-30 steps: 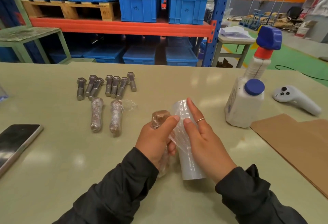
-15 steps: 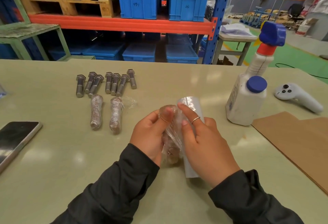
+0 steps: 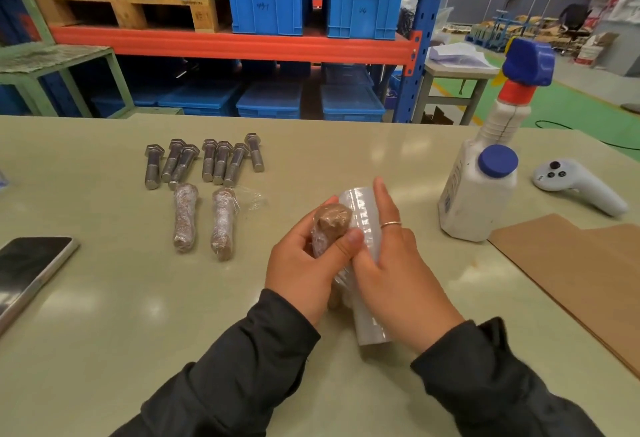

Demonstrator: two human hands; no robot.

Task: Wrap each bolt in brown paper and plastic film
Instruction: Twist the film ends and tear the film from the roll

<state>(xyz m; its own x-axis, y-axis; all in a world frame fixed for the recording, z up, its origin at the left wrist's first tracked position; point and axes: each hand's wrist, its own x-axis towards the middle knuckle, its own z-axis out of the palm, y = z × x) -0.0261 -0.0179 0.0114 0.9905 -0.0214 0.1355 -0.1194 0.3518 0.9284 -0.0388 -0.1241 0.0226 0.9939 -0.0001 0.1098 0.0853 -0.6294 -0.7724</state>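
Note:
My left hand (image 3: pixel 304 263) grips a bolt wrapped in brown paper (image 3: pixel 330 223), partly covered in clear film, its head pointing away from me. Right beside it my right hand (image 3: pixel 398 263) holds the roll of plastic film (image 3: pixel 363 215), with the fingers laid along the roll and the thumb pressing near the bolt. Two wrapped bolts (image 3: pixel 185 217) (image 3: pixel 223 223) lie side by side to the left. Behind them several bare steel bolts (image 3: pixel 207 163) lie in a row. The lower half of the held bolt is hidden by my hands.
Sheets of brown paper (image 3: pixel 581 270) lie at the right edge of the table. A white spray bottle with a blue cap (image 3: pixel 481 187) and a white controller (image 3: pixel 578 184) stand behind them. A phone (image 3: pixel 27 270) lies at the far left.
The bolt has turned in my left hand, and its papered head now shows clear of the film. My right hand has slid back along the roll, its fingers straighter.

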